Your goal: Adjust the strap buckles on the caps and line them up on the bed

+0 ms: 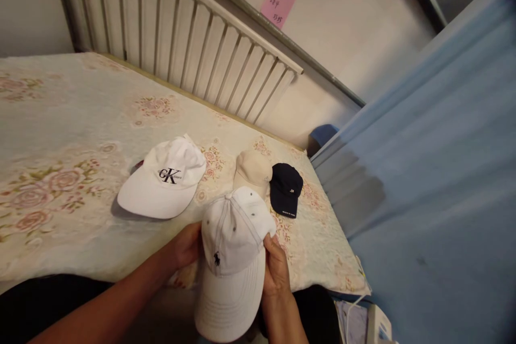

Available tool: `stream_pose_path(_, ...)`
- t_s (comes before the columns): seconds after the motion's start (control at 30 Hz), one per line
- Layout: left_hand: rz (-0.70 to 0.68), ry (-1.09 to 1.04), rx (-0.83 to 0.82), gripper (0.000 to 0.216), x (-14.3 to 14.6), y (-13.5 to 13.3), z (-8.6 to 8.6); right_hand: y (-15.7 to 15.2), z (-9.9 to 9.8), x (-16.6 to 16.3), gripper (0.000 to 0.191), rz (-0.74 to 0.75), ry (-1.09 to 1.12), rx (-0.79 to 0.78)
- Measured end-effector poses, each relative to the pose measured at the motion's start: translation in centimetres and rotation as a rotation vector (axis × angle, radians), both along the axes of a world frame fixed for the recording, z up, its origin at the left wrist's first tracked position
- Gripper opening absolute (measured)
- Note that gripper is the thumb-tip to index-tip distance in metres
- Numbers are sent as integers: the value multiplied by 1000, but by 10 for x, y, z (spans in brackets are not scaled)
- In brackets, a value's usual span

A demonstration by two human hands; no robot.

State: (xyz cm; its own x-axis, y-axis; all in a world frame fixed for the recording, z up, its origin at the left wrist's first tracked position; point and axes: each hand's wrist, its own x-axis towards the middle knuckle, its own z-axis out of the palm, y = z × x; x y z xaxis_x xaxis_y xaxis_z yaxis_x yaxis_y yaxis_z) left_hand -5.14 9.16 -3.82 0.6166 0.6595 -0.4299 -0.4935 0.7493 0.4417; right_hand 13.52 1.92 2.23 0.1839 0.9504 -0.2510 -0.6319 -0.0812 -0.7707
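Between my two hands I hold a white baseball cap [231, 258] with a small dark horse-rider logo, its brim pointing down toward me. My left hand [188, 246] grips the cap's left side, its fingertips hidden behind the fabric. On the other side my right hand [276, 263] has its thumb on the cap's edge and its fingers underneath. Behind it on the bed lie a beige cap [252, 169], partly covered, and a dark navy cap [287, 188] touching it. Another white cap [171, 177] with black letters sits to the left.
The caps lie on a bed with a floral sheet [72, 140]. A white radiator [193, 37] runs along the wall behind it, under a pink note [278, 4]. A blue curtain [427, 188] hangs at the right. A white device with a cable [378, 325] stands at lower right.
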Motion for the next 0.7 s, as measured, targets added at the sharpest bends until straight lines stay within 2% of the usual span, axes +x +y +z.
stream_pose_path(0.17,-147,-76,167,19,6,-9,-4,2,26,-8,44,-178,29,-94)
stream_pose_path(0.37,-252,-80,352,50,3,-18,3,6,52,-17,49,-325,-26,13)
stream_pose_path(0.5,-243,-136,585,66,3,-25,6,17,54,-13,47,-459,-91,2)
stream_pose_path(0.6,-252,-96,742,91,8,-29,-2,26,48,-8,39,-523,-220,-25)
stream_pose_path(0.7,-210,2,811,100,12,-32,-13,35,35,-4,32,-549,-415,-58)
